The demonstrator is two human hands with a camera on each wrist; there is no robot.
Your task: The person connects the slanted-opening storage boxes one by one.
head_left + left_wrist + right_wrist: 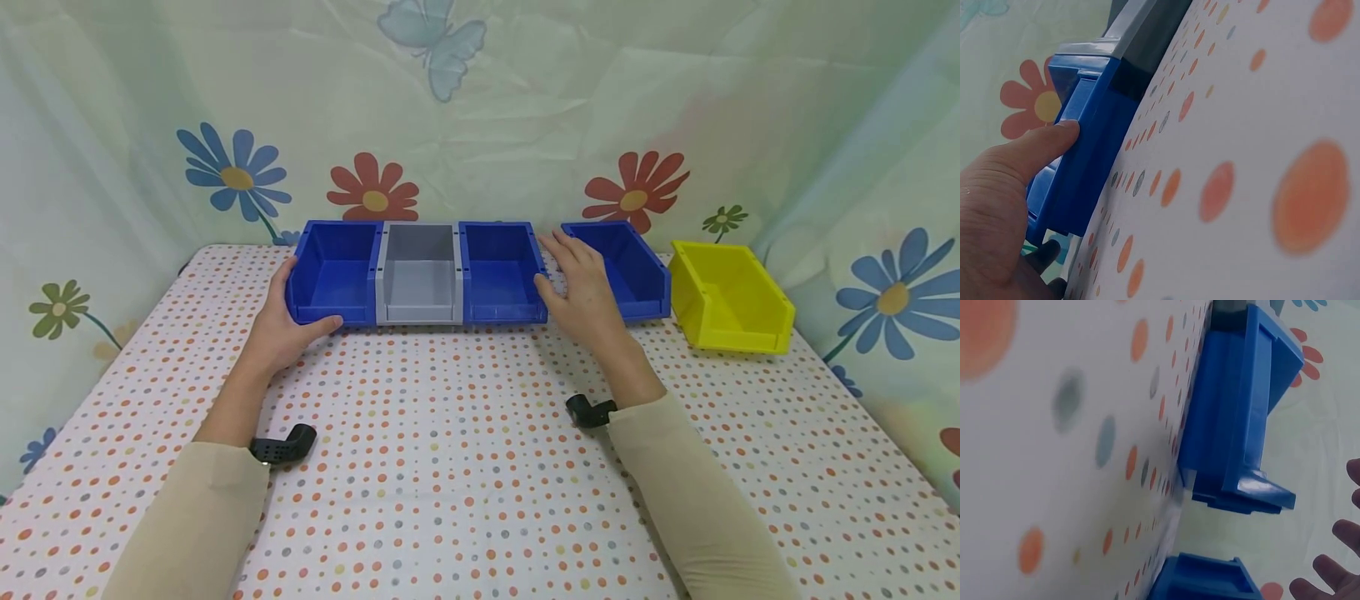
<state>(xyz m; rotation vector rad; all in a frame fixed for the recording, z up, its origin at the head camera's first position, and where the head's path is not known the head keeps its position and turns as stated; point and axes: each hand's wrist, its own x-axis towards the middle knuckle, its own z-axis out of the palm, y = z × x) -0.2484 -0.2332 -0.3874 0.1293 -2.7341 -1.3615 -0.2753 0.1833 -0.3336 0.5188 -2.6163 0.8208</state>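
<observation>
Three open-front storage bins stand side by side at the back of the table: a blue bin (352, 315) on the left, a grey bin (420, 315) in the middle and another blue bin (506, 314) on the right. My left hand (281, 333) grips the leftmost blue bin, its thumb on the front lip and its fingers round the left side. In the left wrist view that thumb (1054, 140) lies on the blue front edge. My right hand (588, 292), fingers spread, is beside the row's right end. The right wrist view shows its fingertips (1329, 572) apart from the bins.
A separate blue bin (645, 310), turned at an angle, stands just beyond my right hand. Farther right is a yellow bin (738, 342) near the table's right edge. A dotted cloth (435, 467) covers the table, and a flowered curtain (510, 108) hangs behind.
</observation>
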